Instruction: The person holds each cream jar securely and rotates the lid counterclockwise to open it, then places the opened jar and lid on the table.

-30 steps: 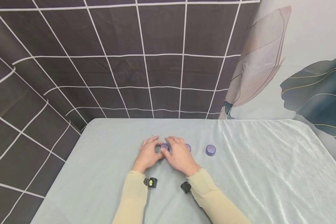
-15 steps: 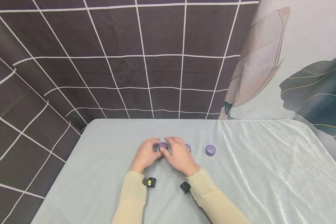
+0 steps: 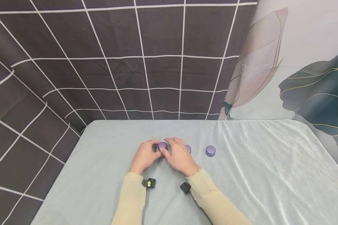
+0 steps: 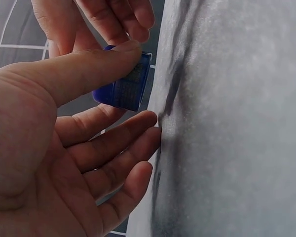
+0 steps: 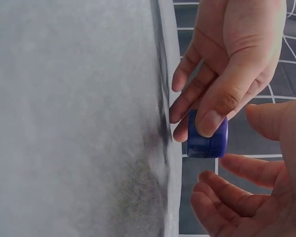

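Left hand (image 3: pixel 143 157): you pinch a small round purple tub (image 3: pixel 162 145) | Right hand (image 3: pixel 181 157): loose, fingertips close beside it, not gripping | Tub: between your hands; pinch softly, hold it steady | Outward: second tub (image 3: pixel 188 148) just past your right hand, third tub (image 3: pixel 210 151) farther off on the cloth (image 3: pixel 259 175); don't bump them

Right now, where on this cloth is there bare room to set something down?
Widest: the cloth between the rightmost purple piece and the right edge. Also free: left of the left hand. Crowded: from the held piece, past the right hand, to the partly hidden piece beside it.
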Demonstrator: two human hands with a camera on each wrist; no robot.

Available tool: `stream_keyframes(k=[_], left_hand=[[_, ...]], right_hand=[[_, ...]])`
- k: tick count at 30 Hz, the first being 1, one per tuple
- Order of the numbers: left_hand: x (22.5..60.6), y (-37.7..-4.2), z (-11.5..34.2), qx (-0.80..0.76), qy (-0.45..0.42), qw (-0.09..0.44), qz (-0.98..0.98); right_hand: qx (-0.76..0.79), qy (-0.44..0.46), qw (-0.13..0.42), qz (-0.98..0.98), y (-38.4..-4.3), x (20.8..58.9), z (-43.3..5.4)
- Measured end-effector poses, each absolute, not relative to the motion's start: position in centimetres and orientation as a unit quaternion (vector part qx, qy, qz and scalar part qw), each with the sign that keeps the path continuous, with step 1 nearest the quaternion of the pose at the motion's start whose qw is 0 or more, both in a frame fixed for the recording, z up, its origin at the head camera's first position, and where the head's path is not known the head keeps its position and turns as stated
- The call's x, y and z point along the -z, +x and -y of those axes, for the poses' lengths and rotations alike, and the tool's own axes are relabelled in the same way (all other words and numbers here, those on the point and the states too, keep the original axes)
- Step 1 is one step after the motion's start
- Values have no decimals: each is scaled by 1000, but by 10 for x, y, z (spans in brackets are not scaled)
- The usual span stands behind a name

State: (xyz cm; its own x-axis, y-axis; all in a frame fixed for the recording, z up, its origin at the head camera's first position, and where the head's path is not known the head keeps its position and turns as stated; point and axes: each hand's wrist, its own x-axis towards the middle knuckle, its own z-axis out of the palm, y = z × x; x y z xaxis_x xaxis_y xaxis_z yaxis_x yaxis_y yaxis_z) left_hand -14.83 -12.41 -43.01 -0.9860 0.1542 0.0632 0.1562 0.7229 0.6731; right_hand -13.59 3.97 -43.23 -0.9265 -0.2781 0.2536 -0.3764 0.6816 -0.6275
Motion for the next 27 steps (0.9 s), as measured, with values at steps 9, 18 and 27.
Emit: stream_keyframes(k=[9,18,27], left_hand=[[430,-150,124,394,-72,-15,916],[425,-149,125,395,-73,-15,915],[422,-148,124,380,-69,5,922]], right_hand=[[-364,180,58,912,-135,430,-39],[-370,193,69,906,-137,428,-37],[-366,198,80,906,-140,427,-34]])
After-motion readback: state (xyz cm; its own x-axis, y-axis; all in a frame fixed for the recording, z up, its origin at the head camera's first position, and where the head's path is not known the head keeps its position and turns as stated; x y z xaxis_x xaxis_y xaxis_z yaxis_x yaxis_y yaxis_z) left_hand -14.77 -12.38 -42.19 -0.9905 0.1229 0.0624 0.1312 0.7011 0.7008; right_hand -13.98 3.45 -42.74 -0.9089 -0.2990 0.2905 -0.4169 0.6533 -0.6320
